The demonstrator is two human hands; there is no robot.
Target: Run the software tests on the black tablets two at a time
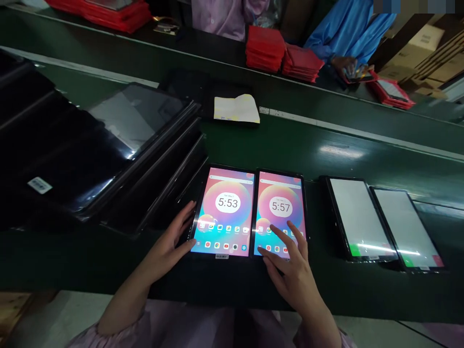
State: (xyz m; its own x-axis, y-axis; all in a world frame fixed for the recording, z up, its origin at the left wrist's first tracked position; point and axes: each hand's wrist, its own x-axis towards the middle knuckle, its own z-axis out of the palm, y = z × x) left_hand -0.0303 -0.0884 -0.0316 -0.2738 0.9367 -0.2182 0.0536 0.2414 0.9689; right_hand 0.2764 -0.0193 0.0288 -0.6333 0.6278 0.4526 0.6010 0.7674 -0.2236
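Two lit tablets lie side by side in front of me. The left tablet [232, 222] shows 5:53 and the right tablet [279, 188] shows 5:57, both on a pink and blue home screen. My left hand [170, 249] rests at the left tablet's left edge, thumb on its lower left corner and fingers apart. Spread over the lower part of the right tablet is my right hand [295, 266]. One fingertip is at that screen's lower left corner; whether the others touch the glass I cannot tell.
Several dark tablets are piled in a stack [108, 159] at left. Two tablets with white screens, one nearer [358, 212] and one farther right [406, 224], lie at right. Paper [237, 108] sits behind. Across the green bench [290, 145] are red pouches [266, 48] and a co-worker's hand [346, 67].
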